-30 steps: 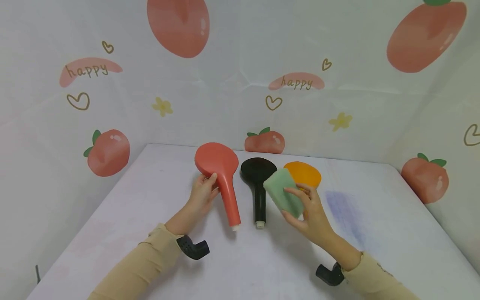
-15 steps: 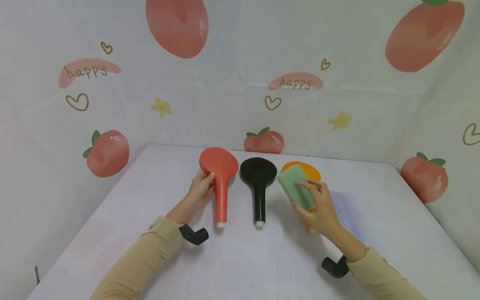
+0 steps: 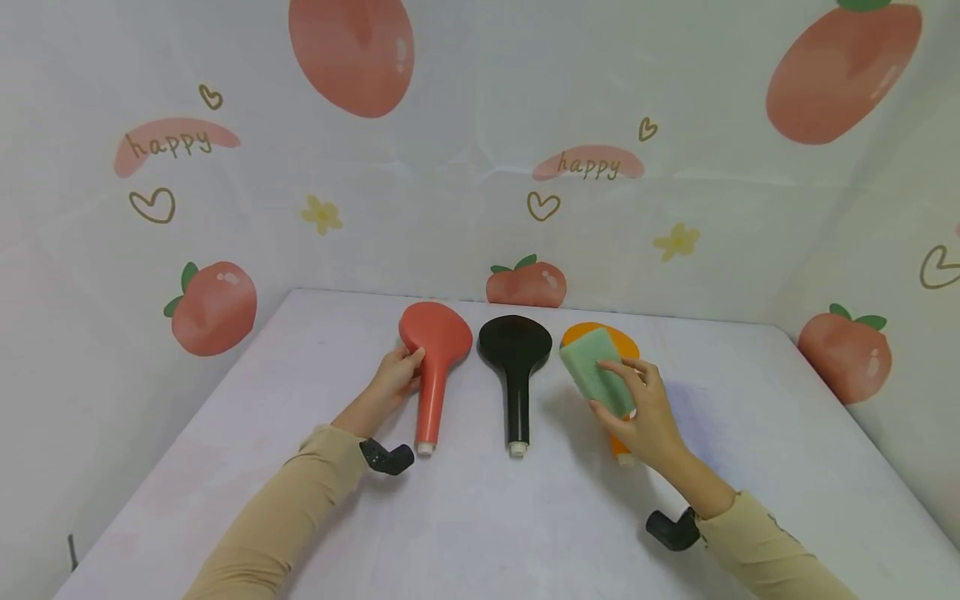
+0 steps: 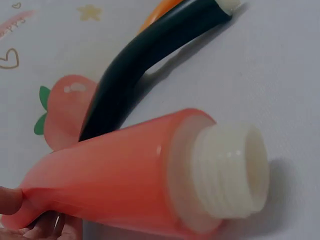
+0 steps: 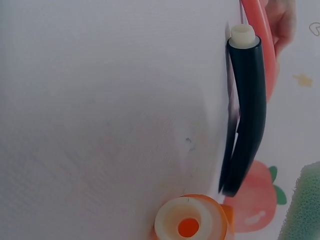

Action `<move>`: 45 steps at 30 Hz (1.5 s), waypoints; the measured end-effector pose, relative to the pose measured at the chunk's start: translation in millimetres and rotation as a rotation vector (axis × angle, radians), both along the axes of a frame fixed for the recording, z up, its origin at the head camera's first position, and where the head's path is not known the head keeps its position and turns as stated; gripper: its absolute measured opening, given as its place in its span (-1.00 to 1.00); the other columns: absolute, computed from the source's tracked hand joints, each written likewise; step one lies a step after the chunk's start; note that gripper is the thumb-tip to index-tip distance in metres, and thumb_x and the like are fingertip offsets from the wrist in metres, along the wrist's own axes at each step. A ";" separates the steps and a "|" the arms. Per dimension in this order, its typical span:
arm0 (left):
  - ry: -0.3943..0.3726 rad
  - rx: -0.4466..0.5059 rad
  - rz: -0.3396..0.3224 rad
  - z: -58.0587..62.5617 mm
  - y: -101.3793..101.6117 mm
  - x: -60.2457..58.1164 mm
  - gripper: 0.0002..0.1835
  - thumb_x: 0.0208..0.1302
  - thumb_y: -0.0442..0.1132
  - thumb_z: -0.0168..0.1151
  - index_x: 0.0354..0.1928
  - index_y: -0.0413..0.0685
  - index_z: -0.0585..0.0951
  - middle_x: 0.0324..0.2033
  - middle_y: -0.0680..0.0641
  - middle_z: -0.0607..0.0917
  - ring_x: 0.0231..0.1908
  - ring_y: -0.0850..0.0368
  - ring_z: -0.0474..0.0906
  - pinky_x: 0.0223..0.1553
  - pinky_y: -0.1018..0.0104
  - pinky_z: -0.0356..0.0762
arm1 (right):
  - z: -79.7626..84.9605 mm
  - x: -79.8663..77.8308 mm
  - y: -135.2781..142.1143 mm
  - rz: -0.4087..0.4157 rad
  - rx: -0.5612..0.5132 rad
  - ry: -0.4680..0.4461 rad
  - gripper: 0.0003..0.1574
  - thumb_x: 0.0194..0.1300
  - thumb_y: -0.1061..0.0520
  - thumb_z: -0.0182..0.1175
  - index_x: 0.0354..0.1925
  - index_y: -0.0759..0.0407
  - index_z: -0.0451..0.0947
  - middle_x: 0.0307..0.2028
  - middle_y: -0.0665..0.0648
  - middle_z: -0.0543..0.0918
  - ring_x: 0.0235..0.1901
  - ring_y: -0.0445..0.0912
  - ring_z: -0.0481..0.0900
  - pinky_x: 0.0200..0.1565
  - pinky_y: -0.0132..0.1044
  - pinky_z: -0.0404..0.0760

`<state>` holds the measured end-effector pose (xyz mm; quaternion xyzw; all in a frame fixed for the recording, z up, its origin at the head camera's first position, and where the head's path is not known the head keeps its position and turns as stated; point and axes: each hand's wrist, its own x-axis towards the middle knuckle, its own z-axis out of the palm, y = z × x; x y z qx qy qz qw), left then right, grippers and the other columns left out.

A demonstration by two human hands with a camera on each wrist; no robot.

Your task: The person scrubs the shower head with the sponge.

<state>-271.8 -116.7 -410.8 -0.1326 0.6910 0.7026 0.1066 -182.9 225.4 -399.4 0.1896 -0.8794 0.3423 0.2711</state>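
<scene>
My left hand grips a red shower head at its neck, thumb on top, near the left of the row. In the left wrist view its white threaded end points toward the camera. Beside it lies a black shower head, untouched. My right hand pinches a pale green sponge between thumb and fingers. The sponge overlaps an orange shower head in the head view, hiding much of its face and handle. The right wrist view shows only an edge of the sponge.
All three shower heads lie on a white table, handles toward me. A white backdrop printed with fruit, hearts and flowers rises behind the table's far edge. A faint purple smudge marks the tabletop at right.
My left hand has lowered the red shower head and swung its handle end leftward, so it lies straighter beside the black one. My right hand has carried the sponge rightward over the orange shower head.
</scene>
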 end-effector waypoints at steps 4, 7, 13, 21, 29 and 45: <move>-0.024 0.022 -0.014 -0.7 -0.8 -2.3 -0.51 0.47 -0.19 -0.19 0.33 -0.31 0.16 -0.04 -0.10 0.42 -0.15 0.19 0.37 -0.38 0.58 0.41 | 0.1 -0.4 0.1 -0.008 0.005 -0.004 -0.36 -0.09 0.30 0.39 0.03 0.22 0.47 0.01 0.47 0.34 -0.02 0.27 0.36 -0.19 0.10 0.48; -0.029 0.015 -0.022 -1.0 -1.6 -4.6 -0.50 0.47 -0.19 -0.19 0.34 -0.31 0.15 0.00 -0.12 0.40 -0.13 0.19 0.37 -0.38 0.61 0.41 | 0.4 -0.3 0.1 -0.010 0.005 -0.011 -0.37 -0.09 0.30 0.39 0.03 0.22 0.47 0.01 0.47 0.34 -0.02 0.27 0.36 -0.19 0.11 0.48; -0.025 -0.051 -0.031 -3.2 -6.1 -8.3 -0.45 0.47 -0.19 -0.18 0.38 -0.32 0.08 0.20 -0.25 0.35 0.09 0.07 0.36 -0.17 0.56 0.48 | -0.3 -0.4 0.2 -0.006 0.002 -0.014 -0.38 -0.08 0.30 0.38 0.02 0.22 0.47 0.01 0.46 0.35 -0.02 0.27 0.36 -0.17 0.12 0.48; -0.018 -0.218 -0.020 -5.6 -13.2 -6.3 -0.40 0.45 -0.18 -0.12 0.38 -0.39 0.05 0.20 -0.29 0.38 0.03 0.14 0.43 -0.05 0.51 0.50 | -0.9 0.4 1.5 -0.012 -0.005 -0.022 -0.39 -0.07 0.30 0.36 0.03 0.23 0.46 0.01 0.45 0.36 0.01 0.27 0.34 -0.17 0.16 0.47; 0.173 -0.618 -0.059 10.9 -8.2 6.1 -0.45 0.35 -0.20 -0.02 0.25 -0.44 0.26 -0.08 -0.32 0.49 -0.15 0.00 0.47 -0.15 0.28 0.53 | -0.4 1.0 2.2 -0.019 -0.007 -0.049 -0.40 -0.04 0.29 0.34 0.04 0.22 0.45 0.03 0.46 0.34 0.02 0.29 0.33 -0.19 0.19 0.48; 0.299 -0.537 -0.465 36.8 63.8 48.5 -0.51 0.30 -0.17 0.11 0.20 -0.28 0.38 0.06 -0.25 0.54 0.09 -0.12 0.49 0.07 0.13 0.53 | 2.0 -3.4 9.6 -0.051 -0.033 -0.076 -0.40 -0.01 0.30 0.33 0.05 0.27 0.42 0.02 0.49 0.29 0.02 0.30 0.30 -0.18 0.13 0.42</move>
